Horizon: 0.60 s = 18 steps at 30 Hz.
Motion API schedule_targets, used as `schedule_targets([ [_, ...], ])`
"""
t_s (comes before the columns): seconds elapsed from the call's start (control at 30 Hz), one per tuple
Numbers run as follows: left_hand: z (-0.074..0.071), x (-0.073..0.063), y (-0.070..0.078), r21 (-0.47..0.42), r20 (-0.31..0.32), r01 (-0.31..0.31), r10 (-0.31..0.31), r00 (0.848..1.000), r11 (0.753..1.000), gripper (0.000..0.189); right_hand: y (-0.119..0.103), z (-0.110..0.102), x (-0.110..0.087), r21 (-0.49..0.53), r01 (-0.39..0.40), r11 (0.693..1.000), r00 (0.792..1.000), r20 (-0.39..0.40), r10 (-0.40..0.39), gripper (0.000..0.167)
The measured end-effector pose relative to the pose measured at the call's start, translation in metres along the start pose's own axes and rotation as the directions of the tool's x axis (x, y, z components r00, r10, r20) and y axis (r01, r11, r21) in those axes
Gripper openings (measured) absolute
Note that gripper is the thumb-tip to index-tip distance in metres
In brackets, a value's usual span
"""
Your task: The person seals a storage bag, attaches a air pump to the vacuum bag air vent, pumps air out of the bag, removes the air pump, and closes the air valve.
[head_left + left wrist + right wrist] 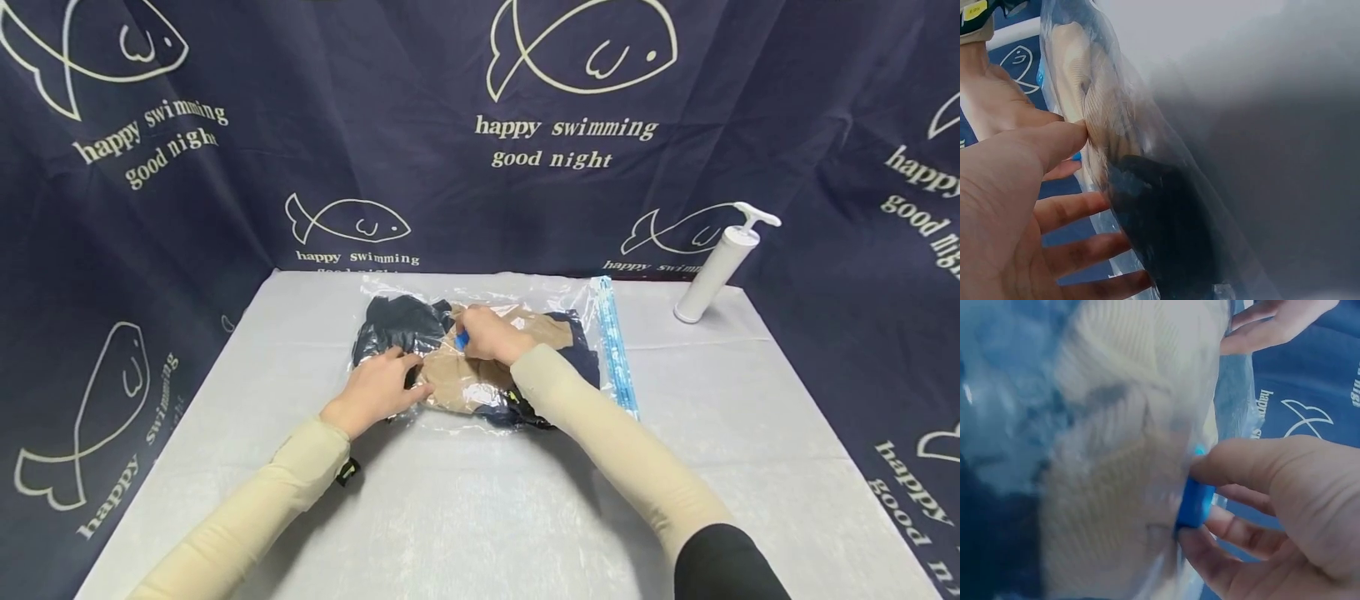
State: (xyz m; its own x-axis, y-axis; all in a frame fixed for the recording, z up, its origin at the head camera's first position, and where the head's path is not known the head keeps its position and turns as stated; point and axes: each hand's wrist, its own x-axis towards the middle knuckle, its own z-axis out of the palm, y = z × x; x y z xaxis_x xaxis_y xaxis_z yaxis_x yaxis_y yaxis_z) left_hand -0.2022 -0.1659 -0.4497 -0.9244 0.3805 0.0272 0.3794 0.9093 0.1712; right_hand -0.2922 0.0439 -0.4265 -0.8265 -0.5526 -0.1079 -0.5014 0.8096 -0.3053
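A clear plastic vacuum bag (588, 329) lies flat at the back of the table with folded clothes inside. Beige ribbed knitwear (450, 382) fills its middle, and a black garment (401, 321) shows at the left end. On the bag's upper face sits a blue valve cap (1194, 503). My right hand (491, 335) pinches this cap between thumb and fingers. With fingers spread, my left hand (378, 387) rests on the bag's left part; its fingertips touch the plastic in the left wrist view.
A blue zip strip (617, 346) runs along the bag's right edge. At the back right of the table stands a white hand pump (708, 279) with its T-shaped handle up. Dark blue curtains (420, 125) printed with fish enclose the white table (480, 517) at the back and sides.
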Motion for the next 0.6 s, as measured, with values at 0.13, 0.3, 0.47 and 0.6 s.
schedule_targets([
  [0.13,0.0,0.0,-0.001,0.01,0.014,0.026,-0.026,1.0,1.0,0.065,-0.001,0.002,-0.001,0.056,-0.05,0.997,0.999,-0.013,0.051,0.033],
  [0.3,0.0,0.001,-0.001,0.036,0.024,0.046,-0.047,0.999,0.998,0.067,-0.011,-0.002,-0.003,0.083,-0.132,0.988,0.991,-0.025,0.135,0.03],
  [0.47,-0.004,0.001,0.005,0.042,0.012,0.065,-0.065,0.998,0.997,0.061,-0.019,-0.006,-0.002,0.101,-0.281,0.954,0.957,-0.047,0.287,0.013],
  [0.6,-0.007,0.001,0.01,0.053,-0.024,0.061,-0.06,0.998,0.997,0.043,-0.021,-0.006,0.001,0.108,-0.329,0.938,0.942,-0.036,0.335,0.006],
])
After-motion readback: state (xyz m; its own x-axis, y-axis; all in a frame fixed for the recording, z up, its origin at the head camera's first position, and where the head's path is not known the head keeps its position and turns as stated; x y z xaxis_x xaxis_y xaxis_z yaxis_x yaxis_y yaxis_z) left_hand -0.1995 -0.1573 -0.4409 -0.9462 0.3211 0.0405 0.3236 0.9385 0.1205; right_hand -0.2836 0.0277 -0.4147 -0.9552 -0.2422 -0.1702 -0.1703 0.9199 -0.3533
